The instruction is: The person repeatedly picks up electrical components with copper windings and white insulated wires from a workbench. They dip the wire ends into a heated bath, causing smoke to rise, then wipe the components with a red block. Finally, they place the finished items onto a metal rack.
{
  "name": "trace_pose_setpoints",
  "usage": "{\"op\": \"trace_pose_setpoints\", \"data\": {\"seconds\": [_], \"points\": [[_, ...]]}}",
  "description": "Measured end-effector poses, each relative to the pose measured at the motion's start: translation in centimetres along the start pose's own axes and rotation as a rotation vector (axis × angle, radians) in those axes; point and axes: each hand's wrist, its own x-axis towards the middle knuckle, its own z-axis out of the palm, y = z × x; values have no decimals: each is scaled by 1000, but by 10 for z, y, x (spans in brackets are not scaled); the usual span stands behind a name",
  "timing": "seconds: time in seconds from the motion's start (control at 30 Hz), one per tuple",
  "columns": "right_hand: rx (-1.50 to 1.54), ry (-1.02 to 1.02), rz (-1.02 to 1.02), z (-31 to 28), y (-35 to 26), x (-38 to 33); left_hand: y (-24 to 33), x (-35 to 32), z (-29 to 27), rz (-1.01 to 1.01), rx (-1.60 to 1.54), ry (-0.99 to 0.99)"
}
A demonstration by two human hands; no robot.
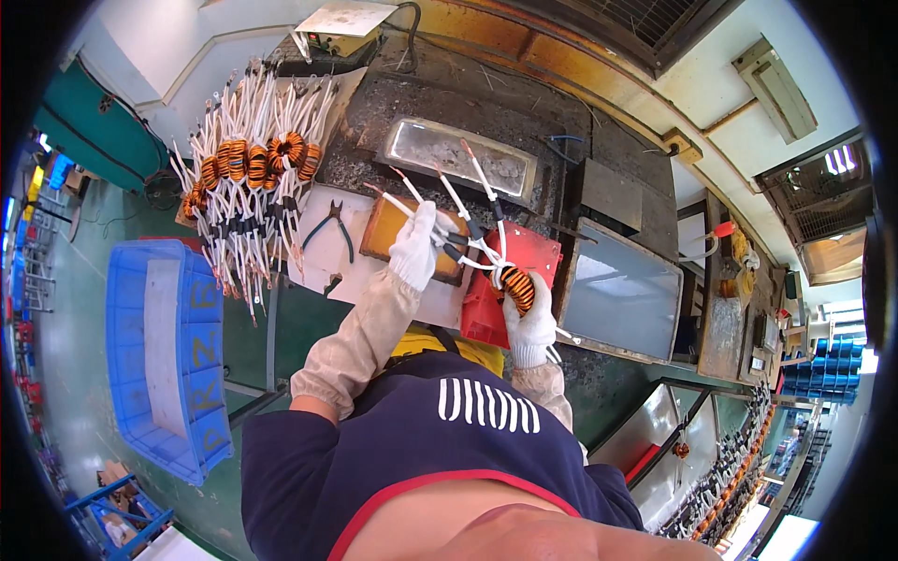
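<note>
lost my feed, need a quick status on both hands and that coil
Left hand gloved, pinching the white leads. Right hand gloved, gripping the orange toroidal coil. Held above the red box; nothing blocking.

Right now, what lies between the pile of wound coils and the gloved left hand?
In the head view, black pliers lie on a white sheet between the coil pile and left hand.

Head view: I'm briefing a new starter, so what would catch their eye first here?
At centre, two white-gloved hands work one orange-and-black wound coil: the right hand grips it while the left hand fans out its long white leads. Up left lies a heap of similar coils with white leads, and a blue crate sits at far left.
</note>
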Motion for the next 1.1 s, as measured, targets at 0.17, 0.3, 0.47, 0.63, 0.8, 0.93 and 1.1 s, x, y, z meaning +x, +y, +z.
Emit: {"op": "trace_pose_setpoints", "data": {"seconds": [0.17, 0.3, 0.47, 0.63, 0.8, 0.93, 1.1], "points": [[-87, -116, -100, -10, -14, 18, 7, -35, -14, 72, 75, -31], [-128, -219, -70, -14, -19, 27, 4, -32, -30, -25, -57, 7], [-189, -334, -34, -22, -30, 43, -6, -29, -38, -163, -178, 102], [-216, -415, -16, -43, -21, 48, -22, -34, -33, -271, -328, -33], [-280, -463, -68, -57, -10, 47, -49, -43, -33, -300, -478, -133], [-284, -506, -114, -62, -9, 51, -56, -47, -34, -330, -508, -160], [-326, -583, -153, -64, -15, 64, -40, -56, -23, -378, -409, -80]]}}
